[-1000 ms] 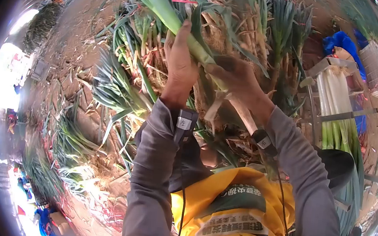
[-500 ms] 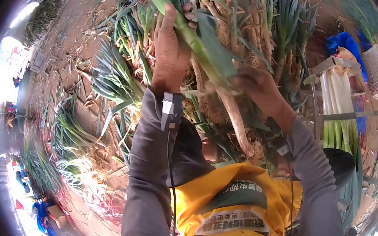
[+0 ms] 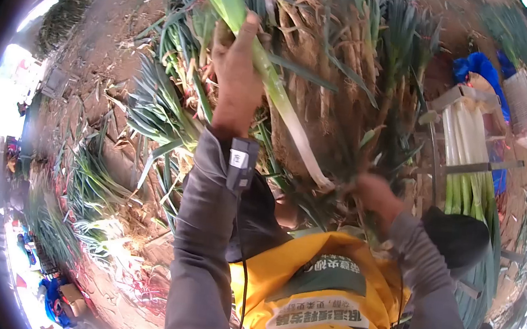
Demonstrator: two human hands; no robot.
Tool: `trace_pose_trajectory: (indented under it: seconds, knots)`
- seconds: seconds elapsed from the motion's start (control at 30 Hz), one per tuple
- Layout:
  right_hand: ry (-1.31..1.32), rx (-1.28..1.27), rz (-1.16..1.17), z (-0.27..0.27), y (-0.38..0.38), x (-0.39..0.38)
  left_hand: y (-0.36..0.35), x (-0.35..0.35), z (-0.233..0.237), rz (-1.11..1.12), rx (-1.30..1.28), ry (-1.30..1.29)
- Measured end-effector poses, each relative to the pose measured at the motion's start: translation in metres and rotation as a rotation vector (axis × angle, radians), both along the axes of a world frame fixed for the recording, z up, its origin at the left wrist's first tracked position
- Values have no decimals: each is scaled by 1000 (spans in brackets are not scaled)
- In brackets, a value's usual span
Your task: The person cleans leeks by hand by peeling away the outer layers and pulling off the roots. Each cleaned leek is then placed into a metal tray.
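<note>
My left hand (image 3: 239, 75) is closed around the green part of a large green onion (image 3: 293, 124), its thumb along the stalk. The onion slants from the top of the view down to the right, with a clean white lower end. Beside that end, my right hand (image 3: 375, 197) is blurred, its fingers drawn together around smeared, peeled outer leaves (image 3: 363, 159). Behind both hands lie unpeeled green onions (image 3: 303, 34) with brown, soil-covered stalks, some tied with pink string.
Peeled green onions (image 3: 468, 138) rest in a metal rack (image 3: 485, 165) at the right, near a blue bag (image 3: 476, 66). More onion bundles (image 3: 163, 106) and loose scraps cover the ground at the left. A yellow apron (image 3: 321, 286) covers my lap.
My right hand has moved down and towards me, stripping the dirty outer layer off the stalk. The white lower end now shows. My left hand keeps its hold.
</note>
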State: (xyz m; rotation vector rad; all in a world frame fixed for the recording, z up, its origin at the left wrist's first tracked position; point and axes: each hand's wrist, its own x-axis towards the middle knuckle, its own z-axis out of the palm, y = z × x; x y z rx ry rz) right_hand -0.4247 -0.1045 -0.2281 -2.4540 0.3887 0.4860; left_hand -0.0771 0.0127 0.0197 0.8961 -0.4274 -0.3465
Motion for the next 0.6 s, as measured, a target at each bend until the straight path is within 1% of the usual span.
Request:
trace_pose_trajectory:
  seconds: [0.07,0.1,0.13,0.2,0.3,0.33,0.37,0.4,0.43,0.5,0.53,0.6]
  knots:
    - [-607,-27,-400,116,13,61,-4,-1,-3,-46,-43,11]
    - [-709,-1,-400,151,13,86,-6,-3,-8,-77,-60,33]
    - [-813,27,-396,173,13,108,-9,-8,-9,-89,-65,35]
    - [-946,174,-409,186,19,149,-14,-13,-10,-146,-5,44]
    - [-946,152,-432,199,33,182,-22,-16,-15,-184,-55,91]
    - [-943,153,-432,202,33,183,-20,-13,-16,-195,-51,112]
    - [-928,100,-415,204,34,184,-17,-10,-18,-192,-51,118]
    - [-911,48,-399,203,34,184,-16,-8,-19,-223,-32,115]
    - [-903,47,-404,201,33,182,-15,-8,-21,-259,-12,113]
    - [-965,37,-301,201,25,182,-18,-9,-19,-268,-51,70]
    - [-963,34,-303,200,23,183,-20,-11,-18,-228,-52,67]
    - [-917,-131,-302,198,22,183,-21,-16,-19,-190,-47,70]
